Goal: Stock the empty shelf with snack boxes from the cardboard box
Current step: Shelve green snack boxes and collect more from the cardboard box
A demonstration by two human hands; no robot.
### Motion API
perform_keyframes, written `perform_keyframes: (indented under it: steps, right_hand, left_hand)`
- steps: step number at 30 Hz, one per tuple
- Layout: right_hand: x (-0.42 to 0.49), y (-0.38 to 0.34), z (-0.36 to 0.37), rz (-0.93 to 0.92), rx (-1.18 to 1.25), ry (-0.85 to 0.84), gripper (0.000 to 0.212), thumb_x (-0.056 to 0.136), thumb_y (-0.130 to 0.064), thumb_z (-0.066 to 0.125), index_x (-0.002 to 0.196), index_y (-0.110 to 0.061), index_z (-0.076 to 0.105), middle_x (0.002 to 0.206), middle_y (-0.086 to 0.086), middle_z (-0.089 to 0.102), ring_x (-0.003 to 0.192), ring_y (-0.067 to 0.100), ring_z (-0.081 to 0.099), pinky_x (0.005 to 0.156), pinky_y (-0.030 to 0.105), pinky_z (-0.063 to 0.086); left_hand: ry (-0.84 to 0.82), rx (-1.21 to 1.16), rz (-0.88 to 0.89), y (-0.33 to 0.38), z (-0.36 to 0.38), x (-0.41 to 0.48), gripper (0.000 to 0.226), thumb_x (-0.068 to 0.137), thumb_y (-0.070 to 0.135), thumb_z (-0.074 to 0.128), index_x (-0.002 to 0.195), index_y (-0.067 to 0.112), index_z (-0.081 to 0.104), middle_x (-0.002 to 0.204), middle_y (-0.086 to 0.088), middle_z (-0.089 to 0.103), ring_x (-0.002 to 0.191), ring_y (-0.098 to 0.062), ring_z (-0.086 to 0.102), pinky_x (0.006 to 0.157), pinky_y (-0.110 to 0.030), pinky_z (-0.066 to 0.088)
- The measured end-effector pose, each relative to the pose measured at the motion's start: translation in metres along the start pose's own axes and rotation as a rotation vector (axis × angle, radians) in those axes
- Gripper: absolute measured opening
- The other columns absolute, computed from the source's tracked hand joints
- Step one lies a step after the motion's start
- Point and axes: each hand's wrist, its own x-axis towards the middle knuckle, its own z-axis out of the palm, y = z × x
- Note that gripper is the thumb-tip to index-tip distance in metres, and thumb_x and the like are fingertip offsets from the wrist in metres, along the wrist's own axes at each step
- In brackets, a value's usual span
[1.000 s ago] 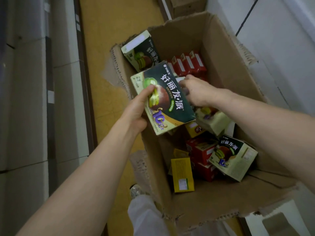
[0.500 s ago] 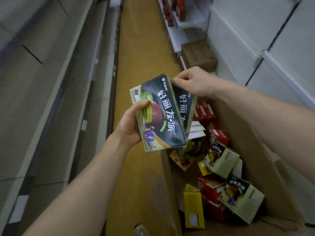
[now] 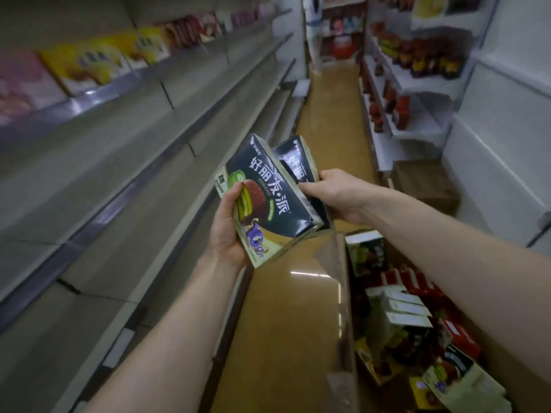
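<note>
My left hand (image 3: 228, 234) grips the lower left edge of a dark green snack box (image 3: 268, 195) with a chocolate pie picture. Behind it, a second box of the same kind (image 3: 298, 162) is held by my right hand (image 3: 334, 193) at its lower right side. Both boxes are raised over the aisle floor, tilted, between the empty grey shelves (image 3: 134, 180) on the left and the cardboard box (image 3: 343, 293) at the lower right. Several red, yellow and green snack boxes (image 3: 411, 317) lie loose inside the cardboard box.
An upper left shelf carries yellow and pink boxes (image 3: 89, 64). Right-side shelves (image 3: 417, 93) hold red and dark packs. A closed brown carton (image 3: 426, 183) sits on the floor by them. A person (image 3: 313, 31) stands at the aisle's far end. The yellow floor (image 3: 328, 120) runs ahead.
Both hands lifted the two boxes up out of the cardboard box. My view swung up from the box toward the aisle and the left shelves.
</note>
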Motion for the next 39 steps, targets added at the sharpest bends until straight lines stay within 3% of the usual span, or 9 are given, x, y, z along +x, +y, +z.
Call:
perform_keyframes:
  steps: [2,6,11,15,20,24,30,35,39]
  right_hand:
    - [-0.001,-0.017,0.02,-0.085,-0.078,0.01,0.011,0.094,-0.025,0.061,0.095,-0.015,0.059,0.086,0.004,0.071,0.078,0.019,0.068,0.072,0.034,0.057]
    - [-0.001,-0.057,0.057,-0.254,-0.143,0.025,0.012,0.09,-0.028,0.065,0.091,-0.017,0.06,0.091,0.005,0.07,0.083,0.021,0.069,0.074,0.036,0.058]
    - [0.003,-0.105,0.104,-0.356,-0.212,-0.099,0.027,0.086,-0.025,0.071,0.109,-0.012,0.063,0.103,0.011,0.072,0.088,0.026,0.071,0.079,0.042,0.059]
    - [0.004,-0.151,0.148,-0.466,-0.278,-0.151,0.029,0.085,-0.023,0.072,0.111,-0.014,0.063,0.099,0.007,0.072,0.082,0.022,0.072,0.074,0.037,0.06]
    - [0.013,-0.201,0.212,-0.563,-0.31,-0.146,0.026,0.087,-0.028,0.069,0.105,-0.009,0.067,0.092,0.009,0.074,0.072,0.018,0.072,0.062,0.03,0.059]
    - [0.016,-0.232,0.265,-0.608,-0.377,-0.212,0.028,0.089,-0.028,0.067,0.112,-0.013,0.063,0.092,0.004,0.072,0.072,0.015,0.072,0.058,0.026,0.056]
    - [0.023,-0.271,0.33,-0.701,-0.499,-0.26,0.031,0.089,-0.031,0.066,0.115,-0.015,0.059,0.098,0.005,0.067,0.084,0.018,0.067,0.069,0.032,0.057]
    - [0.038,-0.292,0.371,-0.777,-0.559,-0.312,0.033,0.089,-0.032,0.066,0.119,-0.021,0.058,0.088,-0.004,0.065,0.074,0.009,0.064,0.058,0.023,0.048]
    - [0.052,-0.308,0.39,-0.855,-0.67,-0.333,0.047,0.089,-0.031,0.066,0.134,-0.024,0.052,0.101,0.0,0.066,0.08,0.01,0.065,0.062,0.024,0.053]
  left_hand:
    - [0.048,-0.024,0.049,0.024,-0.003,-0.009,0.049,0.092,0.028,0.054,0.137,0.007,0.053,0.121,-0.015,0.063,0.109,-0.029,0.061,0.105,-0.052,0.042]
    - [0.039,0.012,0.146,0.072,-0.013,-0.03,0.03,0.092,0.024,0.052,0.093,0.005,0.076,0.093,-0.015,0.073,0.081,-0.028,0.071,0.081,-0.045,0.059]
    - [0.1,0.02,0.231,0.13,-0.04,-0.062,0.04,0.085,0.027,0.058,0.118,0.004,0.066,0.114,-0.019,0.069,0.099,-0.032,0.068,0.097,-0.05,0.049]
    - [0.138,-0.022,0.3,0.181,-0.063,-0.082,0.035,0.094,0.028,0.05,0.09,0.005,0.076,0.092,-0.016,0.074,0.077,-0.029,0.073,0.073,-0.047,0.06]
    - [0.207,-0.015,0.362,0.242,-0.092,-0.11,0.034,0.094,0.034,0.054,0.101,0.008,0.075,0.107,-0.018,0.072,0.091,-0.032,0.071,0.095,-0.051,0.047]
    - [0.288,-0.016,0.453,0.286,-0.112,-0.138,0.037,0.091,0.032,0.059,0.119,0.01,0.066,0.113,-0.02,0.07,0.099,-0.035,0.068,0.091,-0.051,0.049]
    - [0.385,0.024,0.54,0.345,-0.134,-0.176,0.025,0.09,0.031,0.063,0.104,0.011,0.069,0.1,-0.018,0.073,0.078,-0.031,0.073,0.074,-0.047,0.054]
    - [0.477,0.063,0.604,0.382,-0.152,-0.197,0.026,0.093,0.031,0.059,0.106,0.009,0.067,0.089,-0.02,0.074,0.069,-0.033,0.073,0.071,-0.048,0.052]
    - [0.55,0.106,0.668,0.403,-0.168,-0.212,0.026,0.094,0.031,0.056,0.097,0.008,0.066,0.078,-0.018,0.074,0.061,-0.032,0.071,0.065,-0.044,0.05]
